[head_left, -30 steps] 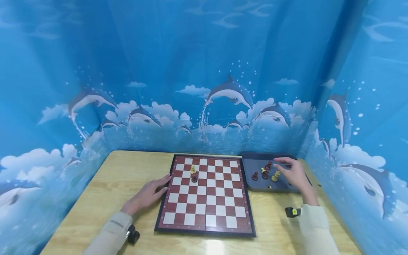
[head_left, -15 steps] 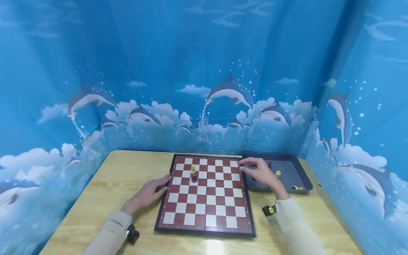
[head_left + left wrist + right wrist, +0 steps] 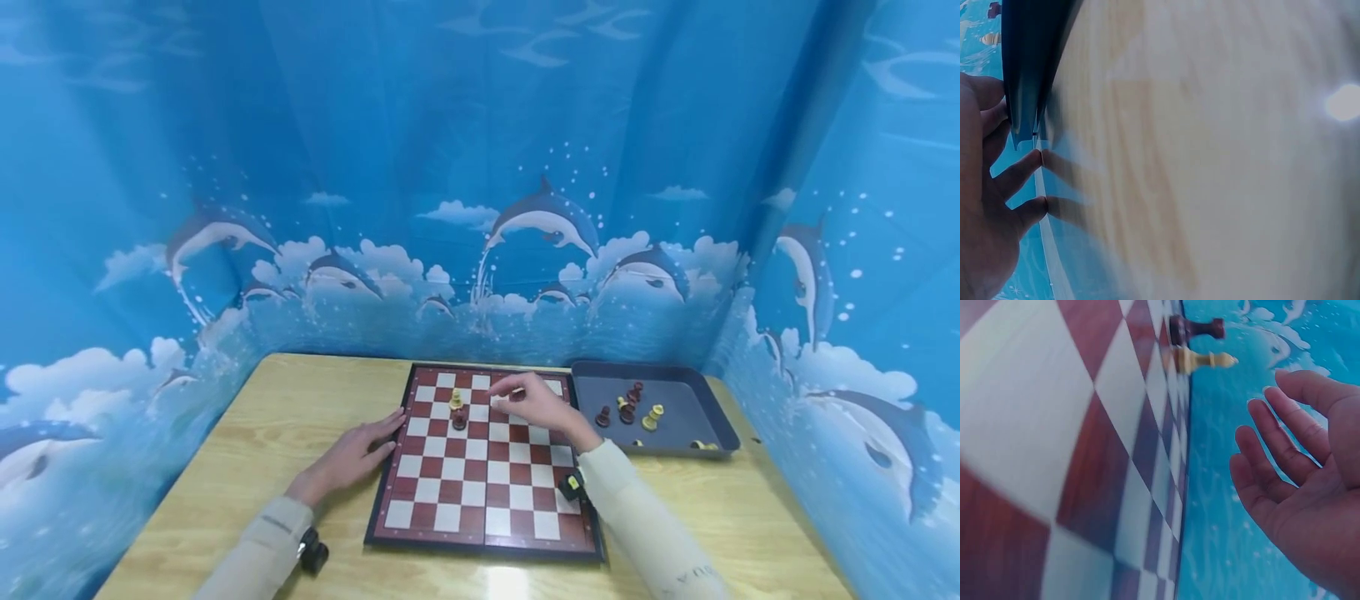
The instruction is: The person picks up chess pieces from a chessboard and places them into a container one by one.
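Observation:
On the chessboard [image 3: 450,492] a yellow bishop [image 3: 456,400] and a dark red rook [image 3: 459,419] stand upright, side by side on the left half. My right hand [image 3: 534,402] hovers over the right half of the board, a little to the right of both pieces. In the right wrist view, the right hand [image 3: 1310,444] has loosely bent fingers, with nothing between thumb and fingertips. The left hand [image 3: 348,457] rests on the table, fingertips at the board's left edge. The left wrist view shows that hand's [image 3: 991,206] fingers beside the dark board edge [image 3: 1035,62].
A dark grey tray [image 3: 697,408] stands beside the board at the back right. It holds several chess pieces, among them a yellow piece [image 3: 652,417] and a dark red piece [image 3: 602,417]. A blue dolphin curtain [image 3: 480,208] surrounds the wooden table [image 3: 285,400].
My right hand has swept left from over the tray to above the board. The left hand and the two pieces on the board stay in place.

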`<state>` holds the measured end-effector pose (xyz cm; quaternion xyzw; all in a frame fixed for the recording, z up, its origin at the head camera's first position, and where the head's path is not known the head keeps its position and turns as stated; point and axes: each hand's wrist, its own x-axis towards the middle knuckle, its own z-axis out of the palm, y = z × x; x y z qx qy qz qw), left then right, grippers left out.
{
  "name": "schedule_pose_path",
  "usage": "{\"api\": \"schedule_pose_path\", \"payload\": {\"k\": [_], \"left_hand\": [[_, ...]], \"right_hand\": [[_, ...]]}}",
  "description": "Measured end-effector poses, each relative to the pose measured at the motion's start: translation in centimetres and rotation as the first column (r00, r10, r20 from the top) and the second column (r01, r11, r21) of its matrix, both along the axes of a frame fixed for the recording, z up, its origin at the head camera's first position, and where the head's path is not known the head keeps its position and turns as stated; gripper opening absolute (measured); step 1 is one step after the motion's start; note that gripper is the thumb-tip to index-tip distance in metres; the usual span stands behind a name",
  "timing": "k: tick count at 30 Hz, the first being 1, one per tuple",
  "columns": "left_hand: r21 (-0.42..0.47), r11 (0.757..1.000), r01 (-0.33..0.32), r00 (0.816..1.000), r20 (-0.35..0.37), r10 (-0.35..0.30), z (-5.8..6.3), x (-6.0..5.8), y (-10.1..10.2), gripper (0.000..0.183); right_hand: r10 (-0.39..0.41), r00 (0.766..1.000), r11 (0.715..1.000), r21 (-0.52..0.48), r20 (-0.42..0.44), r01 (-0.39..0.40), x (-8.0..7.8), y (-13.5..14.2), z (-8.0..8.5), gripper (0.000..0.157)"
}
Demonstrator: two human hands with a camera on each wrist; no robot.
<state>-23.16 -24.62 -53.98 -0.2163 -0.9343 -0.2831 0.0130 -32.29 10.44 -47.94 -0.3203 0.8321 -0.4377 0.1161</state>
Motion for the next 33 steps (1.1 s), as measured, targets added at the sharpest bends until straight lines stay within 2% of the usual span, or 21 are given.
{"api": "schedule_pose_path", "payload": {"k": [3, 5, 7, 10, 12, 14, 33], "left_hand": [[0.001, 1.000, 0.001, 1.000, 0.001, -0.001, 0.0, -0.1, 0.0, 0.050], [0.000, 1.000, -0.003, 1.000, 0.004, 0.003, 0.1, -0.1, 0.1, 0.050], [-0.002, 1.000, -0.007, 1.000, 0.011, 0.007, 0.3, 0.0, 0.1, 0.050], [0.003, 1.000, -0.013, 1.000, 0.027, 0.013, 0.4, 0.0, 0.2, 0.050], [0.007, 1.000, -0.014, 0.999, 0.032, 0.013, 0.4, 0.0, 0.2, 0.050], [0.012, 1.000, -0.008, 1.000, 0.026, 0.007, 0.3, -0.1, 0.2, 0.051], [0.022, 1.000, 0.006, 1.000, 0.029, -0.007, 0.4, 0.1, 0.1, 0.050]], "right_hand": [[0.040, 0.999, 0.999, -0.002, 0.008, -0.040, -0.1, -1.0, -0.3, 0.025], [0.065, 0.998, 0.998, -0.008, 0.023, -0.065, 0.4, -1.7, 0.5, 0.026], [0.081, 0.996, 0.997, -0.013, 0.031, -0.081, 0.4, -2.2, 0.3, 0.026], [0.088, 0.994, 0.996, -0.001, 0.057, -0.088, 0.2, -2.9, -0.2, 0.026], [0.093, 0.994, 0.996, 0.010, 0.059, -0.094, -0.5, -3.2, -1.5, 0.025], [0.096, 0.993, 0.995, 0.020, 0.070, -0.098, -0.5, -3.4, -1.7, 0.025], [0.147, 0.987, 0.989, 0.010, 0.063, -0.147, -0.2, -5.5, -2.1, 0.028]]}}
